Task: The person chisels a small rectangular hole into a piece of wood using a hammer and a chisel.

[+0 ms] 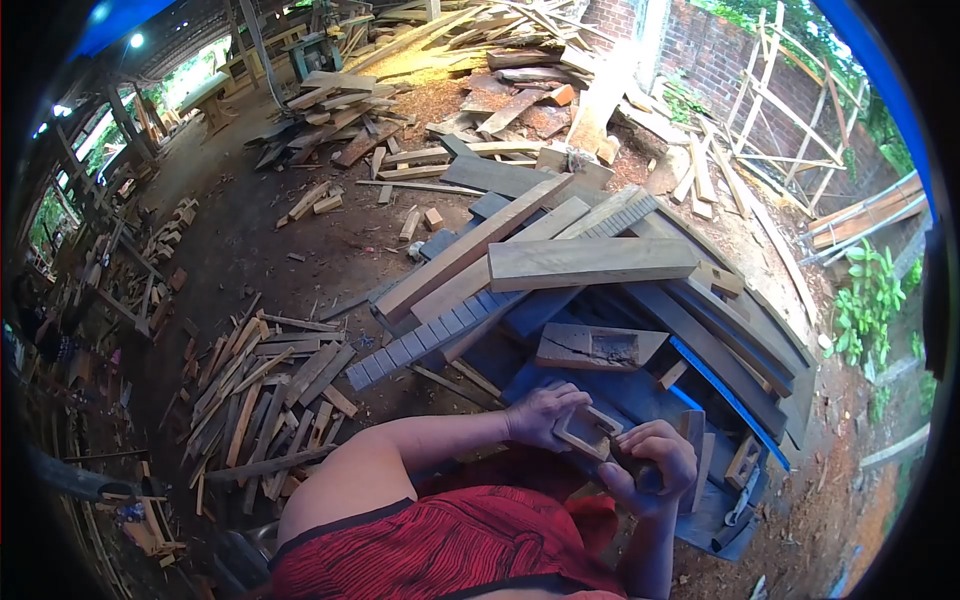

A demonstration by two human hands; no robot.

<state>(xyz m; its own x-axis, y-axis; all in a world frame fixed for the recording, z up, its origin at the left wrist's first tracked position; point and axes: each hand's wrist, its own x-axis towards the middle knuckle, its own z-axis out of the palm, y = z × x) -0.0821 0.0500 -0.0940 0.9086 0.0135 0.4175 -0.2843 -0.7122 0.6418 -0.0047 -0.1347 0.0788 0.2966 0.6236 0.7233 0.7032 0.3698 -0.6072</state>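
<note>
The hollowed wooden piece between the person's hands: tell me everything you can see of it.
The hollowed wooden piece is small, blocky and pale brown, with plain-looking wooden walls around an opening; whether this goes right through is unclear. It is held up in front of the body, near a blue surface. The left hand grips its left end. The right hand is at its other end with a dark item, too unclear to identify.

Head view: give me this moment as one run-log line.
left hand: holding hollowed wood piece | right hand: holding dark item, identity unclear | lying beyond: cracked wooden block
</note>
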